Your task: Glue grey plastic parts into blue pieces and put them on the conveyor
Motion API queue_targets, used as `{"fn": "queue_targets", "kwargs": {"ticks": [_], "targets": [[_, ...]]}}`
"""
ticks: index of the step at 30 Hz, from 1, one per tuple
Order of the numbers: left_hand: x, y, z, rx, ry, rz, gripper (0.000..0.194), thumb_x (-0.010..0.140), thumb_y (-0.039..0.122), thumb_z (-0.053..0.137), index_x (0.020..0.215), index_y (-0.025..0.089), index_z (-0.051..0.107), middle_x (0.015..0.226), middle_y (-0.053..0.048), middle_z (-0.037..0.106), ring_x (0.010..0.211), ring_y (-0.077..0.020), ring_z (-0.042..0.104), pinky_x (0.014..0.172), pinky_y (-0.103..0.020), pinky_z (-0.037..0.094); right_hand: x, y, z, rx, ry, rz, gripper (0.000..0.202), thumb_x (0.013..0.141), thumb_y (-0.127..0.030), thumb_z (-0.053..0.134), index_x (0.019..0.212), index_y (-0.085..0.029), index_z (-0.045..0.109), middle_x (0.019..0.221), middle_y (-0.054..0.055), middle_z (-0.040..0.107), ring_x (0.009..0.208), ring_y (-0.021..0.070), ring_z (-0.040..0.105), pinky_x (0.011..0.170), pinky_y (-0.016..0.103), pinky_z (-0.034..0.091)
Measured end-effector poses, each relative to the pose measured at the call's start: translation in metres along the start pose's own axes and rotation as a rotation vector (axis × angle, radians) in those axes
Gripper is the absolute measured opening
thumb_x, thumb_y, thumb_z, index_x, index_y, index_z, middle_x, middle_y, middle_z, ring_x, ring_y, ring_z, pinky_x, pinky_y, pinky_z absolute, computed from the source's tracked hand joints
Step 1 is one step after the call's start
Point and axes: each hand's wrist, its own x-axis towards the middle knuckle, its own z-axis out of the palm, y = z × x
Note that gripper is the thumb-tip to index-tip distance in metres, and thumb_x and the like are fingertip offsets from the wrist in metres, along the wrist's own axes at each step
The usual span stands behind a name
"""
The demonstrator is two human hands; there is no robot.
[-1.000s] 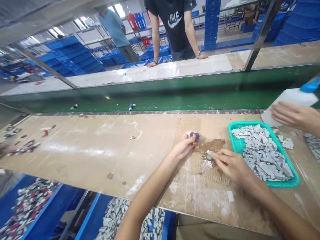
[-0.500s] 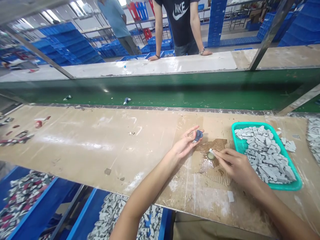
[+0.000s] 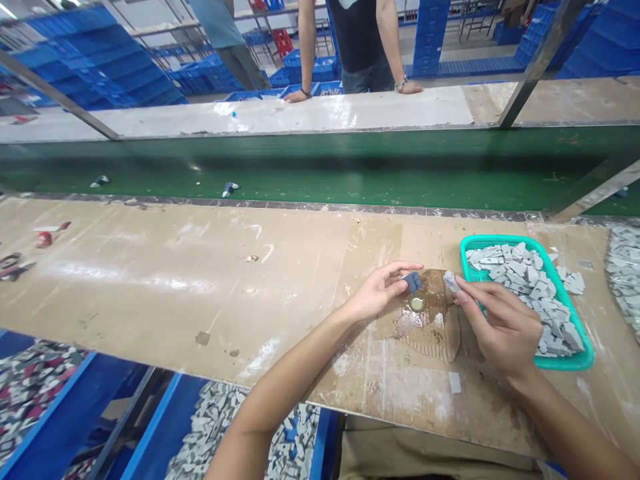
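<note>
Pinching a small blue block (image 3: 413, 283) in the left grip (image 3: 379, 292). Pinching a light gray piece (image 3: 451, 281) in the right grip (image 3: 505, 327), just right of the block, not touching it. On the worktop (image 3: 300, 300), near both, a small round thing (image 3: 417, 304). To the right, a green basket (image 3: 570, 364) with lots of gray bits (image 3: 563, 328).

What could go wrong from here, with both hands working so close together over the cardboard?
The left hand is close to the small round dish and might knock it. The light grey piece is pinched only at the right hand's fingertips, so it could slip. The cardboard looks wet, so either that piece or the blue-grey block could get smeared if dropped.
</note>
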Motion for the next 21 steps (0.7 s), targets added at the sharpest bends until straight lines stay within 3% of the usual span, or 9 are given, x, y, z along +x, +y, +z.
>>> {"fn": "queue_targets", "kwargs": {"ticks": [3,8,12,21], "targets": [[0.000,0.000,0.006,0.031,0.091,-0.025,0.021,0.076,0.021,0.079,0.096,0.018,0.075,0.107,-0.010,0.076,0.100,-0.0204,0.070,0.097,-0.038,0.051,0.000,0.000,-0.001,0.006,-0.013,-0.018,0.064,0.083,0.002,0.069,0.131,-0.040,0.065,0.095,-0.001,0.074,0.077,0.0125,0.067,0.068,0.026,0.056],[-0.008,-0.004,0.025,-0.027,0.230,-0.055,0.024,0.064,0.015,0.082,0.086,0.015,0.073,0.089,-0.008,0.078,0.082,-0.0181,0.073,0.084,-0.035,0.058,0.001,-0.002,0.000,0.075,-0.101,-0.059,0.064,0.083,0.003,0.066,0.133,-0.037,0.064,0.097,0.001,0.073,0.080,0.0134,0.069,0.066,0.026,0.056],[-0.011,-0.003,0.032,-0.048,0.217,-0.057,0.023,0.061,0.014,0.082,0.081,0.015,0.072,0.084,-0.007,0.078,0.076,-0.0162,0.073,0.082,-0.034,0.061,0.000,0.000,0.000,0.110,-0.140,-0.082,0.064,0.084,0.004,0.064,0.133,-0.035,0.064,0.097,0.003,0.072,0.082,0.0142,0.069,0.066,0.026,0.057],[-0.011,-0.004,0.030,-0.075,0.186,-0.057,0.023,0.059,0.013,0.084,0.079,0.015,0.072,0.083,-0.007,0.079,0.073,-0.0169,0.074,0.078,-0.034,0.062,0.000,0.001,-0.001,0.121,-0.213,-0.084,0.058,0.086,0.000,0.063,0.133,-0.033,0.066,0.095,0.004,0.073,0.079,0.0159,0.069,0.066,0.028,0.058]]}}
